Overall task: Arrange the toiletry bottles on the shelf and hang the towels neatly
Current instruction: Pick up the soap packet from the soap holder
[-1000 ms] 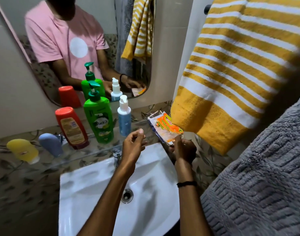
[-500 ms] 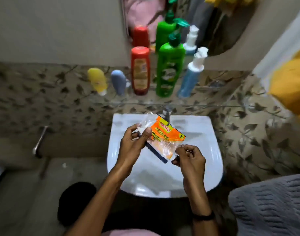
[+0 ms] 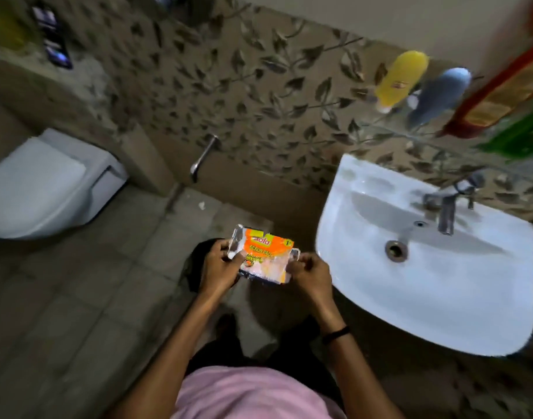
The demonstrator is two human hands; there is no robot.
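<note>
Both hands hold an orange and clear scrub pad packet (image 3: 263,255) over the floor, left of the sink. My left hand (image 3: 219,269) grips its left end and my right hand (image 3: 309,275) pinches its right end. On the glass shelf (image 3: 389,124) at the upper right lie a yellow bottle (image 3: 399,78) and a blue-grey bottle (image 3: 440,93). The red bottle (image 3: 497,98) and the green bottle (image 3: 519,140) stand beside them, blurred and cut off by the frame edge. No towel is in view.
A white sink (image 3: 425,267) with a metal tap (image 3: 446,207) is at the right. A white toilet (image 3: 44,182) sits at the left, with a metal wall tap (image 3: 203,157) between them. A dark object (image 3: 195,267) lies on the tiled floor under my hands.
The view has swung left and down, away from the shelf and towels. My left hand took hold of the packet, and both hands carried it from over the sink to above the floor.
</note>
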